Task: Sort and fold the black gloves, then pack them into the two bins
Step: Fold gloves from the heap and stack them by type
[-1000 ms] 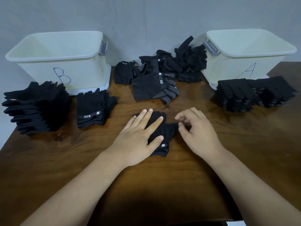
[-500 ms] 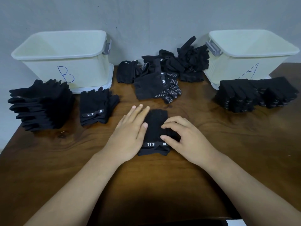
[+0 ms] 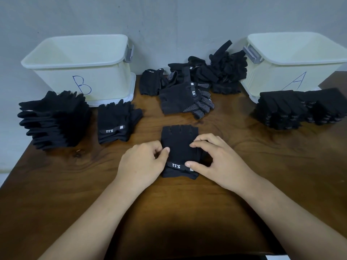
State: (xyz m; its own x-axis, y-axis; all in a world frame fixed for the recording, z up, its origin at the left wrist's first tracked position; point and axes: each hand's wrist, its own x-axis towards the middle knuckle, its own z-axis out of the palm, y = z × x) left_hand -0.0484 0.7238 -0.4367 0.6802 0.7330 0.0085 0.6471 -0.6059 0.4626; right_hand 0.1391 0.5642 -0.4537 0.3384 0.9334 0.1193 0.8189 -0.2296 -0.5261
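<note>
While pressing it flat on the tabletop, pinched the folded glove at both edges: left hand, right hand, fingers curled round it.

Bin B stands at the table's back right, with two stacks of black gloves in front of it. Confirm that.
Wrong side. The head view shows bin B at the back left of the table; bin A holds the back right. The tall stack and the smaller stack of black gloves do lie in front of bin B.
</note>
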